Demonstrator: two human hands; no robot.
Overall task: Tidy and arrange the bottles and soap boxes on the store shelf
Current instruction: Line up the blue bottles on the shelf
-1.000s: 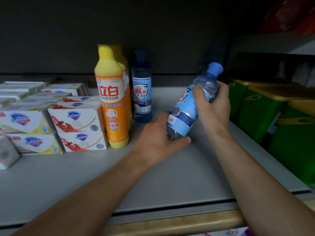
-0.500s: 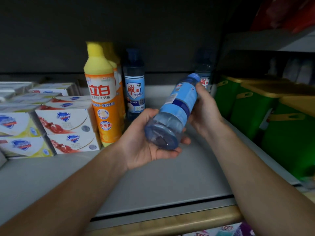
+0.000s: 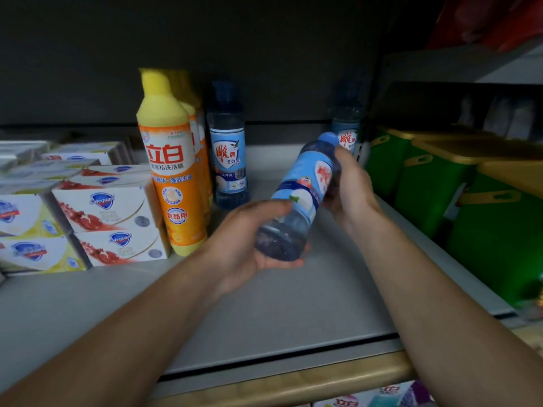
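Since the earlier frames, the held blue bottle (image 3: 296,198) has been turned about its length, so that its white and red label patch is now shown upward, and the second standing blue bottle at the back right has come more fully into view beside the right hand.

By the grey shelf (image 3: 293,304) most of the view is filled; its wooden front edge is seen along the bottom. On the right, green tubs with yellow lids (image 3: 484,207) are ranged along the shelf's side. On the left, white soap boxes (image 3: 108,212) are stacked in rows, two high at the front. Just beside them an orange bottle with a yellow cap (image 3: 173,183) is stood upright, with more of the same kind lined up behind it. A dark blue bottle (image 3: 227,160) is stood upright just to the right of that row, and another blue bottle (image 3: 346,124) is stood at the back right, near the tubs.

Above the bare middle of the shelf, the held bottle is kept tilted, base toward the camera and cap toward the back. Its base is cupped from below by the left hand (image 3: 249,245), fingers curled beneath and thumb laid over the top. Its neck end is gripped by the right hand (image 3: 349,189), fingers wrapped round the far side.
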